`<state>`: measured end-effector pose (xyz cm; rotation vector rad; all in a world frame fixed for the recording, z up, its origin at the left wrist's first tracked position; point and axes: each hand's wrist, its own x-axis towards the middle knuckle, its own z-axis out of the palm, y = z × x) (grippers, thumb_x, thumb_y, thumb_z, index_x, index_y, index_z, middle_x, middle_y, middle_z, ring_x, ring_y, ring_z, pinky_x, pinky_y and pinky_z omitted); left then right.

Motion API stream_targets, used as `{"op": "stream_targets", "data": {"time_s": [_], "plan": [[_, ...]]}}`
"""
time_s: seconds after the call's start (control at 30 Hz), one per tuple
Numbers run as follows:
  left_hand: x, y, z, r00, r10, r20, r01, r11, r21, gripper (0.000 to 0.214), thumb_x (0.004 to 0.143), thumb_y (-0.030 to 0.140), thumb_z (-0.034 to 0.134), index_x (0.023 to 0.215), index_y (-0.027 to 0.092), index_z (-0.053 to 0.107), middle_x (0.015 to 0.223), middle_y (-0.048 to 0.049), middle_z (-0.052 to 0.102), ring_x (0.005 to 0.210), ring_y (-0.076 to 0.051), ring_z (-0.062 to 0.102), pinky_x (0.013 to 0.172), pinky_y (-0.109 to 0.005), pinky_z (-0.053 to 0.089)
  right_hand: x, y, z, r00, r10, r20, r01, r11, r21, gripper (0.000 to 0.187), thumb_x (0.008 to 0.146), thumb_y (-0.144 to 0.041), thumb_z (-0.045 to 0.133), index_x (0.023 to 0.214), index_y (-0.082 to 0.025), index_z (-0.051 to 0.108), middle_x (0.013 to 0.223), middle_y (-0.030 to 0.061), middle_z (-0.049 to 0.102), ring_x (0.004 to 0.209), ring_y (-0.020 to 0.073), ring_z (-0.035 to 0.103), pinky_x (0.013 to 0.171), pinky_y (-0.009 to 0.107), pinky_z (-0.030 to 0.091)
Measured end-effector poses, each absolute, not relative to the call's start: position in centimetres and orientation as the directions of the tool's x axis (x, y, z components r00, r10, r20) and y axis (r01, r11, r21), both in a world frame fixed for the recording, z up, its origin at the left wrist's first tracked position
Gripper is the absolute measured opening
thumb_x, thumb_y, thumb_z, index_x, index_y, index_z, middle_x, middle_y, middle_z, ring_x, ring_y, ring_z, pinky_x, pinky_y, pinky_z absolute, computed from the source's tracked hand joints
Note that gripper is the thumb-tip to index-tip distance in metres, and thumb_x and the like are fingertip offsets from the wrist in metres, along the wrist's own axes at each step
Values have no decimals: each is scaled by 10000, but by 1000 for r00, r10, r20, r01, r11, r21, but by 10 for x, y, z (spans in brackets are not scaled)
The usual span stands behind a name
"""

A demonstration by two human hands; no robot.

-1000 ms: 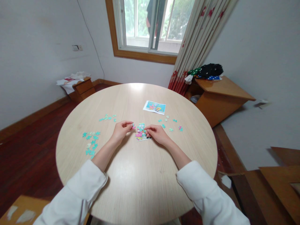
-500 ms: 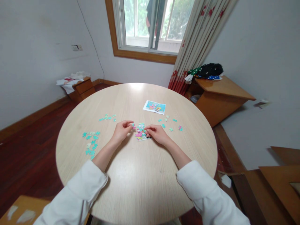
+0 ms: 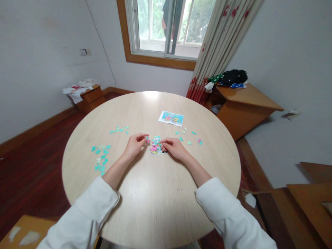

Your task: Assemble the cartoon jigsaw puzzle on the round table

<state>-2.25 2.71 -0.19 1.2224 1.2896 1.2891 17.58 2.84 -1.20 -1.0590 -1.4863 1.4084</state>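
A small patch of joined puzzle pieces (image 3: pixel 155 147), pink and teal, lies near the middle of the round wooden table (image 3: pixel 155 207). My left hand (image 3: pixel 135 144) pinches a pink puzzle piece (image 3: pixel 147 139) just left of the patch's upper edge. My right hand (image 3: pixel 174 148) rests on the table with curled fingers, its fingertips pressed on the patch's right side. A printed reference picture (image 3: pixel 171 118) lies farther back.
Loose teal pieces lie in a cluster at the left (image 3: pixel 101 159), a smaller group behind it (image 3: pixel 119 130), and several more to the right (image 3: pixel 188 136). A wooden cabinet with clothes (image 3: pixel 241 103) stands right, beside a curtain (image 3: pixel 220 41) and window.
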Motion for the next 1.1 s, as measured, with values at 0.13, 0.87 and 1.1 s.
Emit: {"op": "stream_targets", "data": {"time_s": [0.13, 0.87, 1.1], "plan": [[-24, 28, -4, -84, 995, 46, 76, -40, 996, 279, 605, 258, 678, 843, 119, 724, 728, -61, 707, 629, -144, 598, 634, -273, 442, 176, 28, -11, -322, 947, 13, 48, 30, -998, 159, 695, -261, 616, 793, -147, 667, 635, -11, 619, 563, 92, 572, 601, 251, 477], [-21, 27, -11, 118, 992, 44, 370, -85, 925, 245, 687, 198, 622, 877, 111, 750, 899, -104, 749, 806, -229, 694, 771, -327, 521, 175, 29, -13, -325, 946, 16, 36, 29, -999, 147, 696, -255, 623, 789, -148, 664, 624, -14, 616, 556, 89, 566, 595, 249, 470], [-21, 28, -14, 106, 993, 59, 411, -97, 906, 225, 704, 178, 603, 869, 129, 750, 884, -85, 753, 792, -213, 694, 761, -309, 522, 175, 28, -11, -324, 946, 1, 35, 14, -999, 134, 685, -240, 606, 768, -150, 661, 622, -19, 611, 553, 85, 561, 595, 247, 468]]}}
